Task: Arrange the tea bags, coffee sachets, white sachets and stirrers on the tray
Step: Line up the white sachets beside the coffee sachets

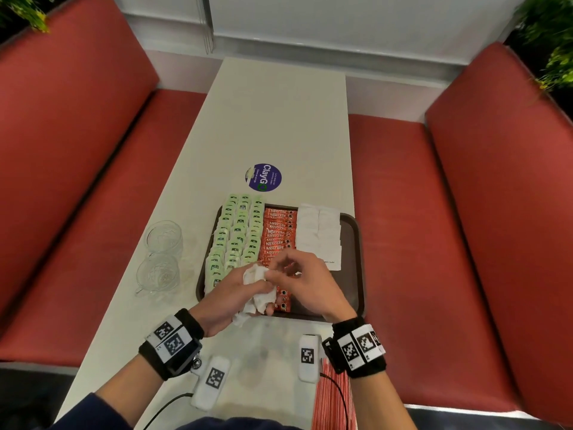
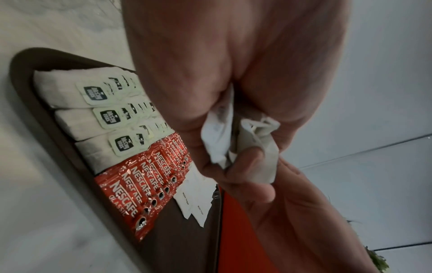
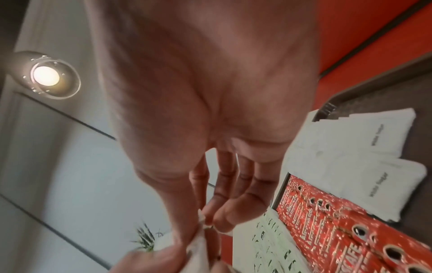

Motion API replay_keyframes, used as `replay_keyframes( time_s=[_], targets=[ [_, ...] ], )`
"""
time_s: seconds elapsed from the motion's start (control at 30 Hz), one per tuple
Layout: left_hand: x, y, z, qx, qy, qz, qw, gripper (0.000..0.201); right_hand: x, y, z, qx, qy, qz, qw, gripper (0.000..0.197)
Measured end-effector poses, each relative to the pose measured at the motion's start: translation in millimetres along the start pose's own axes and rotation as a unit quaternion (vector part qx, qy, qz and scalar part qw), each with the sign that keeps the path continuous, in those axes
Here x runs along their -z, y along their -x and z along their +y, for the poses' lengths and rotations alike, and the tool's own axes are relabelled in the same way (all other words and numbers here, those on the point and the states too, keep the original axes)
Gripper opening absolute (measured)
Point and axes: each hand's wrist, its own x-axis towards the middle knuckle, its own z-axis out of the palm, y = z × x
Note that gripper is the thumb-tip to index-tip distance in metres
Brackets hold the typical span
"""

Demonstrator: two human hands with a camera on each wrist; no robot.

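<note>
A brown tray holds three columns of green tea bags, a row of red coffee sachets and white sachets at its right. Above the tray's near edge my left hand grips a crumpled bunch of white sachets. My right hand pinches the top of that bunch. The left wrist view shows the bunch squeezed in my left hand. In the right wrist view my right hand nips a white sachet. Red-striped stirrers lie near my right wrist.
Two glass cups stand on the white table left of the tray. A round purple sticker lies beyond it. Two white marker blocks sit at the near edge. Red benches flank the table.
</note>
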Motion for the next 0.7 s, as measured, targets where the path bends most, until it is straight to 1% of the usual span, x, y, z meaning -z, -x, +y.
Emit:
replay_keyframes(
  time_s=[0.07, 0.13, 0.2, 0.27, 0.37, 0.47, 0.57, 0.7],
  targets=[
    [2.2, 0.2, -1.3, -0.012, -0.011, 0.020, 1.000, 0.023, 0.8, 1.1, 3.2, -0.003, -0.015, 0.029, 0.999, 0.008],
    [4.0, -1.2, -2.9, -0.030, -0.007, 0.054, 0.998, 0.019, 2.8, 3.3, 4.5, -0.023, -0.056, 0.068, 0.996, 0.009],
    [6.4, -3.2, -4.5, -0.049, 0.012, 0.085, 0.995, 0.015, 2.5, 6.7, 5.0, -0.046, -0.103, 0.084, 0.990, 0.011],
    [9.1, -5.1, -5.8, -0.064, 0.033, 0.110, 0.991, 0.013, -1.3, 10.3, 7.7, -0.061, -0.122, 0.091, 0.986, 0.013],
    [9.2, -5.6, -7.4, -0.074, 0.027, 0.124, 0.989, 0.020, -7.9, 16.3, 10.6, -0.072, -0.185, 0.109, 0.974, 0.014],
    [5.5, -5.7, -10.2, -0.074, -0.003, 0.120, 0.990, 0.028, -12.0, 20.8, 11.9, -0.079, -0.231, 0.127, 0.961, 0.017],
    [2.8, -7.9, -13.4, -0.077, -0.006, 0.109, 0.991, 0.029, -13.1, 22.2, 15.3, -0.080, -0.225, 0.128, 0.963, 0.017],
    [-0.9, -11.3, -14.0, -0.073, -0.020, 0.118, 0.990, 0.014, -8.9, 23.1, 22.1, -0.088, -0.176, 0.141, 0.970, 0.018]
  ],
)
